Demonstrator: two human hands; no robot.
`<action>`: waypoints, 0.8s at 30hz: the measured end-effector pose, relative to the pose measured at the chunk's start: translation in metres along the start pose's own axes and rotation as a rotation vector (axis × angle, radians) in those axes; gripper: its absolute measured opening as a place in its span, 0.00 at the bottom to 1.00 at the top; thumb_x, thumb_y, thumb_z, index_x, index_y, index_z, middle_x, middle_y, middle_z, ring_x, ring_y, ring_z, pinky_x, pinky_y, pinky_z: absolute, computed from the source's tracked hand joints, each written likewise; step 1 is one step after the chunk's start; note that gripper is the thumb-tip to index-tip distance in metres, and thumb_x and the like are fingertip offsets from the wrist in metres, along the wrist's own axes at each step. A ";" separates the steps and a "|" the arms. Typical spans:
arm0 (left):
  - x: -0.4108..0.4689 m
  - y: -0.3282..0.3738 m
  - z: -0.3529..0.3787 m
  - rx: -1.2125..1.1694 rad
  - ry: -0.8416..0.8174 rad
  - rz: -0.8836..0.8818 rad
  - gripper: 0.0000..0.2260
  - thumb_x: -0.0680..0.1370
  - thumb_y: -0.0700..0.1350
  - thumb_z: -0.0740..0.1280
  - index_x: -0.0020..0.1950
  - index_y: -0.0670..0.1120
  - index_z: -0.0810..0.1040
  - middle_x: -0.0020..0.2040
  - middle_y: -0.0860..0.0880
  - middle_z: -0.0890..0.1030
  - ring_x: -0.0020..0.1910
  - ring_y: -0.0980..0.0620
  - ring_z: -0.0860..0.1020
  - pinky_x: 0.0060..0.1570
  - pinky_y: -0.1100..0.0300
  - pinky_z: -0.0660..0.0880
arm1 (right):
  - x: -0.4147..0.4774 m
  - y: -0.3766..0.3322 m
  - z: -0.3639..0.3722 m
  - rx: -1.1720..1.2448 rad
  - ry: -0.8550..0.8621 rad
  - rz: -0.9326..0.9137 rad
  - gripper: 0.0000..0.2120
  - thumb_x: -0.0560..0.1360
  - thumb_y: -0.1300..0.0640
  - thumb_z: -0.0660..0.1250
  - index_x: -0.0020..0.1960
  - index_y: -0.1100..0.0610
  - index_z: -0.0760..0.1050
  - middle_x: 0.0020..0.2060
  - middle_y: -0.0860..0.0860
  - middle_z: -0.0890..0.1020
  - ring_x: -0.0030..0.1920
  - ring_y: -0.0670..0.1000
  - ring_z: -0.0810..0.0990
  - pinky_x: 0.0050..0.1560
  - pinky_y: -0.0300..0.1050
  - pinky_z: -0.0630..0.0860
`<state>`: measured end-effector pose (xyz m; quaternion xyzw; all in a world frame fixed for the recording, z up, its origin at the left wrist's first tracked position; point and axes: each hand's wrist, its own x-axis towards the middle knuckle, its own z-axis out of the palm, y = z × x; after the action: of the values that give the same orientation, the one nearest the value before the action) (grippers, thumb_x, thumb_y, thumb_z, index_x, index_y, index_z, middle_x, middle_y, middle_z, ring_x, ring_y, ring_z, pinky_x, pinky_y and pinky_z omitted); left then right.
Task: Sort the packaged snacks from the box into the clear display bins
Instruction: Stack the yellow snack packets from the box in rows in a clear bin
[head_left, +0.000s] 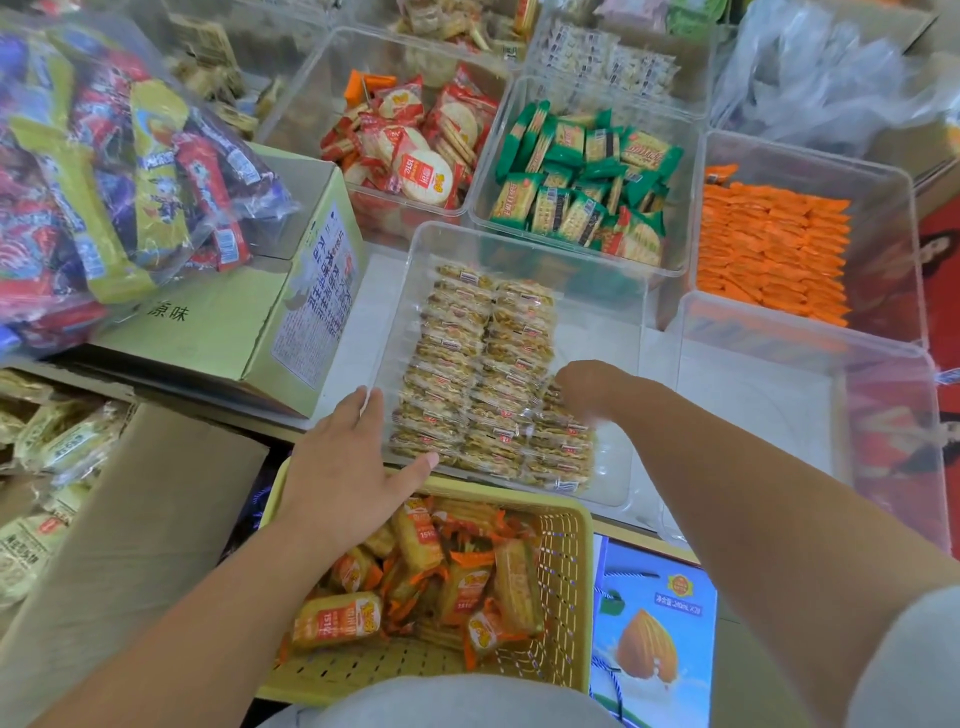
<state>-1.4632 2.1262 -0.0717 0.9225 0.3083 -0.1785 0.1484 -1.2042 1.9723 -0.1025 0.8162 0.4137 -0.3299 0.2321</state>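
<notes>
In the middle of the frame a clear plastic bin (519, 235) holds clear-wrapped golden biscuit packets (467, 374) laid in neat rows. The left hand (343, 467) rests on the bin's near left corner, fingers straight and slightly apart, thumb along the front wall. The right hand (587, 387) reaches inside, down onto the rightmost row; its fingers are hidden, so I cannot tell their state. Just below, a yellow plastic basket (579, 597) contains loose orange-wrapped snacks (421, 540).
</notes>
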 end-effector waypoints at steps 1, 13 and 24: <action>0.000 0.000 0.000 -0.002 0.003 0.001 0.57 0.65 0.81 0.37 0.84 0.46 0.52 0.84 0.46 0.56 0.82 0.46 0.58 0.76 0.49 0.62 | 0.001 -0.001 0.001 0.010 -0.001 0.006 0.13 0.79 0.68 0.62 0.61 0.63 0.79 0.58 0.55 0.81 0.57 0.54 0.81 0.55 0.43 0.78; -0.010 0.001 -0.002 -0.131 0.037 0.051 0.42 0.75 0.74 0.55 0.83 0.52 0.59 0.84 0.44 0.56 0.80 0.41 0.60 0.76 0.45 0.60 | -0.037 -0.036 0.033 0.711 0.380 0.184 0.14 0.83 0.54 0.58 0.64 0.59 0.74 0.62 0.57 0.78 0.71 0.61 0.69 0.70 0.59 0.67; -0.117 -0.046 -0.008 -0.234 0.272 0.088 0.28 0.76 0.60 0.70 0.72 0.47 0.78 0.75 0.44 0.73 0.73 0.41 0.70 0.73 0.42 0.67 | -0.130 -0.110 0.028 0.695 0.631 -0.081 0.20 0.79 0.45 0.65 0.69 0.49 0.75 0.71 0.50 0.74 0.75 0.54 0.65 0.75 0.58 0.60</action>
<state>-1.5768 2.1041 -0.0233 0.9272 0.3034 -0.0084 0.2195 -1.3625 1.9468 -0.0387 0.8891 0.3604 -0.1936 -0.2051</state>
